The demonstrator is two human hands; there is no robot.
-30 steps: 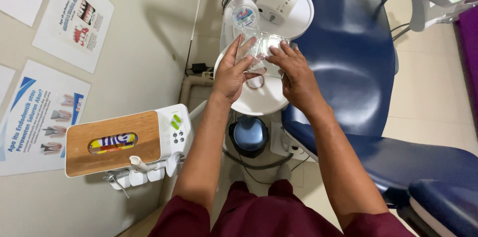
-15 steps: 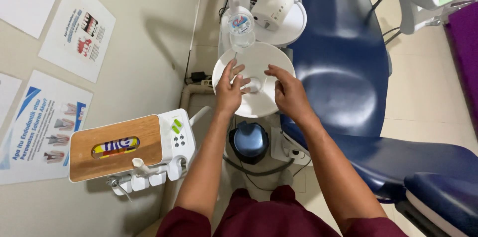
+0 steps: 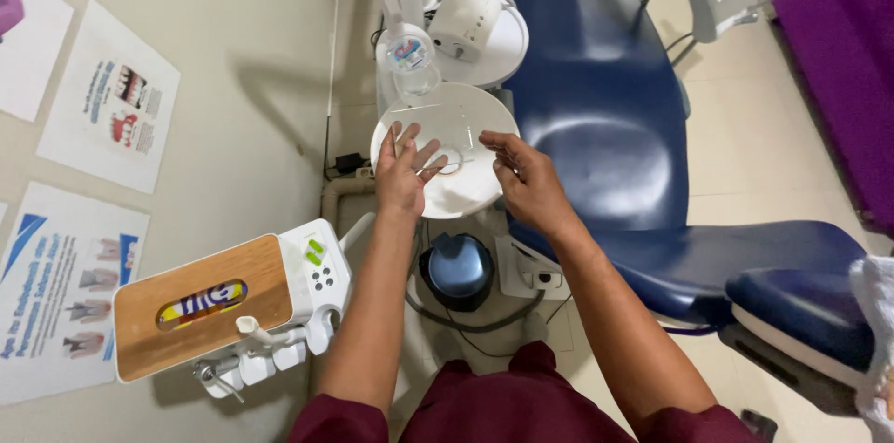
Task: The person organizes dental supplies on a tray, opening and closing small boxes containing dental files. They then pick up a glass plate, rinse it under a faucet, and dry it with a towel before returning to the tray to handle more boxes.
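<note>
Blue dental chair [image 3: 596, 117], wooden tray [image 3: 200, 306], wall posters [image 3: 107, 112]

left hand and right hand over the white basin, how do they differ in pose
The left hand lies flat, fingers spread, over the white basin; the right hand is angled at the basin's edge, fingers closer together. The left hand covers the bowl's left side, while the right hand hangs half off the right rim. Both are bare and empty.
</note>
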